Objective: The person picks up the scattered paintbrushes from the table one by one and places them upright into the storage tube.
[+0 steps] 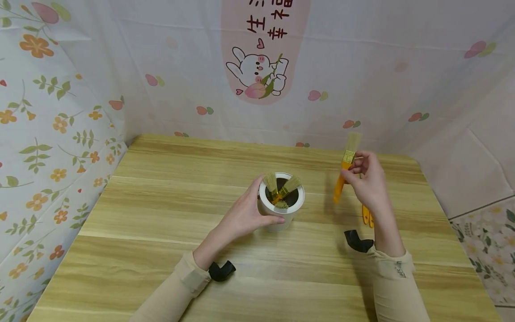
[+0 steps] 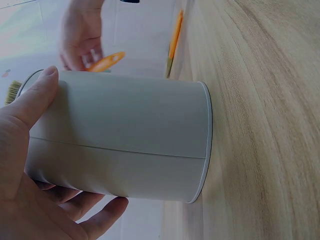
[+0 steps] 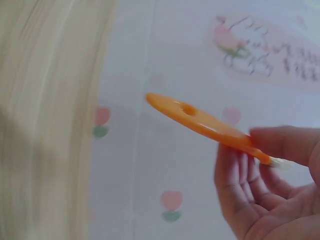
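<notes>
My left hand (image 1: 245, 214) grips a pale cylindrical container (image 2: 120, 130), its thumb on the near side and the other fingers around the far side. It stands upright on the wooden table (image 1: 169, 201). Bristle ends of several paintbrushes (image 1: 290, 183) stick up inside its white rim. To the right of the container, my right hand (image 1: 370, 183) pinches another paintbrush (image 1: 339, 185) by its orange handle between thumb and fingers. This brush is raised over the table, bristles up, and the handle's holed end points down toward the tabletop.
Under the right wrist, orange brush handles (image 1: 365, 215) show on the table, partly hidden by the arm. Black curved pieces (image 1: 222, 271) sit at both wrists. A printed cloth (image 1: 173, 67) hangs behind the table's back edge, and a floral one on the left.
</notes>
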{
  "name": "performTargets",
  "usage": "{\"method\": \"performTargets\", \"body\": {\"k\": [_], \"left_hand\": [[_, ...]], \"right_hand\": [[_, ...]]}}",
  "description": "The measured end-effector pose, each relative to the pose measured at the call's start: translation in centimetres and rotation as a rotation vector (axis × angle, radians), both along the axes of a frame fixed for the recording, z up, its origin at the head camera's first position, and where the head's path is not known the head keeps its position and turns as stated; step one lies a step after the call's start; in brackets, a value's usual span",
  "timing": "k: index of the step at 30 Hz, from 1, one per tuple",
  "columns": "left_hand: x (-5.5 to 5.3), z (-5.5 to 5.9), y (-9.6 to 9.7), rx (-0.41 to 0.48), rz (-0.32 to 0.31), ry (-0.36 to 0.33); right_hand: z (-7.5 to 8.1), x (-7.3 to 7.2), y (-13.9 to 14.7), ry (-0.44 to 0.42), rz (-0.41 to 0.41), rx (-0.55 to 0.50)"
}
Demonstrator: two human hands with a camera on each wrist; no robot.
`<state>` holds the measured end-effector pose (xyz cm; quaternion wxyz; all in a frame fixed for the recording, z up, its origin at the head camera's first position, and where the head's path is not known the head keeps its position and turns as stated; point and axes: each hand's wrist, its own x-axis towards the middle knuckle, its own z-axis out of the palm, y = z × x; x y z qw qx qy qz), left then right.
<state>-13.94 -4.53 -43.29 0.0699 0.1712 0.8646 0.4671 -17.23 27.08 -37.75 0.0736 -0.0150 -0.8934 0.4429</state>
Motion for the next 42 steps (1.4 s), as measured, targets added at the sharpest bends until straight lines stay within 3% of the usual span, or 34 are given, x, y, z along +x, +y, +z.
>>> {"method": "performTargets", "body": {"k": [6, 11, 15, 20, 26, 33, 42], "left_hand": [[0.0, 0.1, 0.0, 0.003, 0.008, 0.004], [0.0, 0.1, 0.1, 0.003, 0.005, 0.009], [0.0, 0.1, 0.1, 0.001, 0.005, 0.012], [0.0, 0.1, 0.1, 0.002, 0.006, 0.011], [-0.1, 0.0, 0.0, 0.008, -0.003, 0.017], [0.0, 0.0, 0.0, 0.012, -0.005, 0.009], [0.0, 0.0, 0.0, 0.013, -0.011, 0.010]], "right_hand": [[1.7, 1.5, -2.7, 0.206, -0.016, -0.272], [2.6, 2.6, -4.4, 0.390, 0.066, -0.514], [3.0, 3.2, -5.2, 0.491, 0.136, -0.596], [3.1, 3.8, -6.2, 0.535, 0.170, -0.618], [2.7, 4.1, -7.1, 0.484, 0.215, -0.527], [2.2, 4.3, -7.6, 0.411, 0.207, -0.138], [1.5, 3.9, -7.5, 0.373, 0.263, 0.133]]}}
